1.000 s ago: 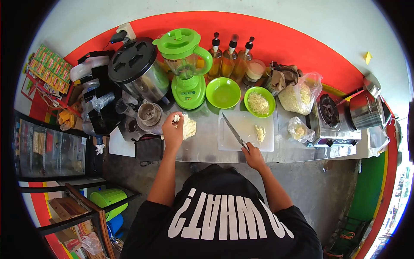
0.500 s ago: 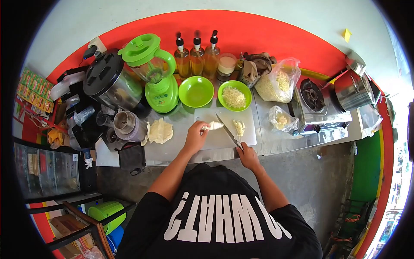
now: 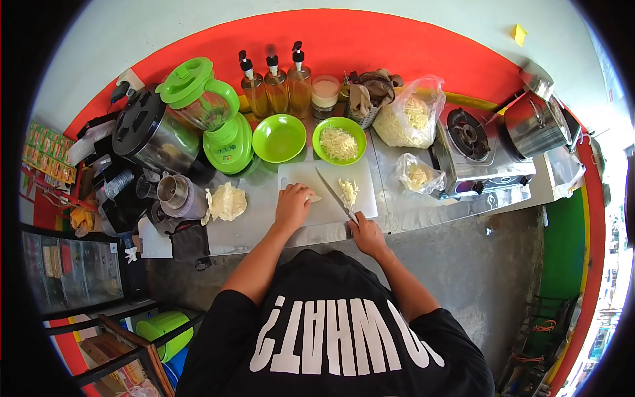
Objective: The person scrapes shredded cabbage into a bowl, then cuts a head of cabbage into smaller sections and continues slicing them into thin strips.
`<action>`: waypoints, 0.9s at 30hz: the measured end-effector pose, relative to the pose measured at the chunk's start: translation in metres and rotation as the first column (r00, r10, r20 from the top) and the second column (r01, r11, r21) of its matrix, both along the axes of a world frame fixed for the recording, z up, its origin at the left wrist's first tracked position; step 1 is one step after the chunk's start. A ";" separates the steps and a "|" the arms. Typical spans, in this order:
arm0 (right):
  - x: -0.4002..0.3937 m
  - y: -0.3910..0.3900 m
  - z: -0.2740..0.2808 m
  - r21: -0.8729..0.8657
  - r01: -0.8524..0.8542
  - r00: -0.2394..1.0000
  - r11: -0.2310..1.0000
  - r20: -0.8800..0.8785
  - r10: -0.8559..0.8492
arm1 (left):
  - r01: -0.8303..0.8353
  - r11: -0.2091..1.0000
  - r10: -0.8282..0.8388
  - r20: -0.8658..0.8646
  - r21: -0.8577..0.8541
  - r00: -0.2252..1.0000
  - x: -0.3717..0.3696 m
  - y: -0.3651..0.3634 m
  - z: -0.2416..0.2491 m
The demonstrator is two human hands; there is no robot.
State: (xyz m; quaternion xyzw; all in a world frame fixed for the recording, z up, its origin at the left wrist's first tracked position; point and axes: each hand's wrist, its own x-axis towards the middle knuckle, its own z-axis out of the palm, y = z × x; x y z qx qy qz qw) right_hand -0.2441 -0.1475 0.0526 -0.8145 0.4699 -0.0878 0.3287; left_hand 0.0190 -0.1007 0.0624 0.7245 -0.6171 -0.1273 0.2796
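My left hand (image 3: 293, 206) is closed over a pale piece (image 3: 313, 198) on the white cutting board (image 3: 331, 212); only the piece's tip shows past the fingers. In my right hand (image 3: 367, 233) is the handle of a knife (image 3: 335, 193), its blade slanting up and left across the board. Shredded pale food (image 3: 348, 192) lies right of the blade. Behind the board stand a green bowl of shreds (image 3: 339, 143) and a second green bowl (image 3: 280, 139) with no shreds in it. Pale leaves (image 3: 227, 202) rest left of the board.
A green blender (image 3: 227, 142), pump bottles (image 3: 276, 89) and a white tub (image 3: 325, 92) stand at the back. To the right are a bag of shreds (image 3: 411, 119), a smaller bag (image 3: 419, 175), a gas stove (image 3: 471, 142) and a pot (image 3: 537, 124). A metal cup (image 3: 173, 192) stands left.
My left hand has lowered the pale piece onto the board and now covers most of it. The view has shifted, so the counter items appear further left. My right hand still holds the knife.
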 end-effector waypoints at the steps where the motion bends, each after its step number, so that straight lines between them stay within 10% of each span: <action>1: 0.002 0.000 0.001 0.001 -0.003 1.000 1.000 0.000 0.003 | 0.017 0.999 -0.017 0.012 0.048 1.000 -0.003 -0.003 -0.007; 15: 0.053 -0.027 0.026 0.226 -0.171 0.956 0.959 -0.197 0.217 | -0.010 0.970 -0.055 0.260 0.243 0.964 -0.016 -0.015 -0.017; 27: 0.064 -0.023 0.020 0.279 -0.124 0.958 0.952 -0.216 0.188 | -0.120 0.992 0.098 0.340 0.043 0.935 -0.041 0.005 -0.021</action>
